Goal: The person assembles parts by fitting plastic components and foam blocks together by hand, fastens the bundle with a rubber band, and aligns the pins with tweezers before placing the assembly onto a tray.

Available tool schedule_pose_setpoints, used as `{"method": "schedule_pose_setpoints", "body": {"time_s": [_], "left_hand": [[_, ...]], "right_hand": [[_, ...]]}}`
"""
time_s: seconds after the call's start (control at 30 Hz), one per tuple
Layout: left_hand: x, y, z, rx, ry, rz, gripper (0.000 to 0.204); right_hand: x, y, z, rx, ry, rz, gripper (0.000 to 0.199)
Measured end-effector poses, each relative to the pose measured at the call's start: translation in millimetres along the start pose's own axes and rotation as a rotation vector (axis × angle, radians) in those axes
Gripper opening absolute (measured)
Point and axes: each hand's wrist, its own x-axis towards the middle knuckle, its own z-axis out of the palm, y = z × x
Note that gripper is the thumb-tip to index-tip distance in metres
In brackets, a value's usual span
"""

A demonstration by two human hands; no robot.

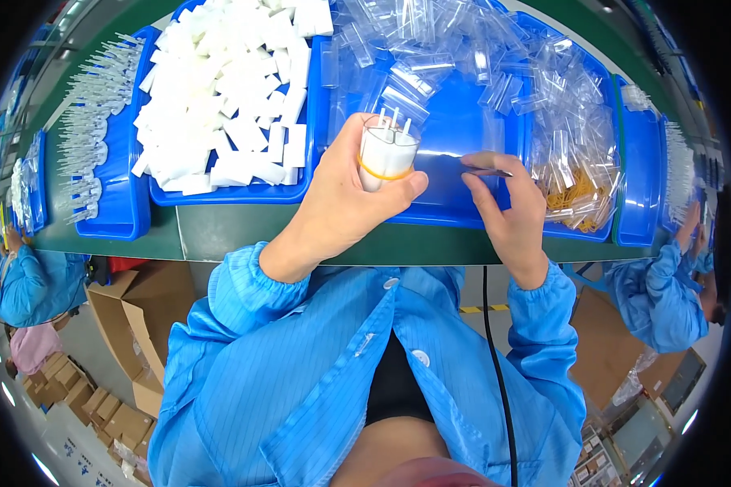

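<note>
My left hand (337, 195) is wrapped round a clear plastic cup-like tube (387, 154) with white material inside. A yellow rubber band (382, 172) circles it, and a few thin white sticks (394, 120) stand out of its top. To the right, my right hand (512, 215) pinches a thin metal tool (495, 172) between thumb and fingers; its exact kind is hard to make out. Both hands are above a blue bin (443, 195) whose far part holds loose clear plastic tubes (418, 77).
Left of my hands, a blue bin (219, 195) is heaped with white blocks (235, 97). Farther left, a tray (122, 215) carries rows of thin white pieces (97, 114). At right, yellow rubber bands (581, 195) lie among clear tubes. Co-workers in blue sit on both sides.
</note>
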Motion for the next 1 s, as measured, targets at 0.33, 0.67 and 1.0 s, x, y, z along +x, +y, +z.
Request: {"method": "schedule_pose_setpoints", "body": {"time_s": [0.33,0.67,1.0], "left_hand": [[-1.6,10.6,17.4,0.108,-0.104,-0.018,0.037],[-2.0,8.4,18.0,0.159,-0.206,-0.049,0.042],[-9.9,7.2,18.2,0.125,-0.21,-0.089,0.043]], "right_hand": [[22.9,-36.7,-27.4,0.705,0.169,0.056,0.028],[20.6,-29.6,-21.2,0.764,0.031,0.157,0.029],[18.3,-22.2,-6.4,0.574,0.017,-0.03,0.03]]}}
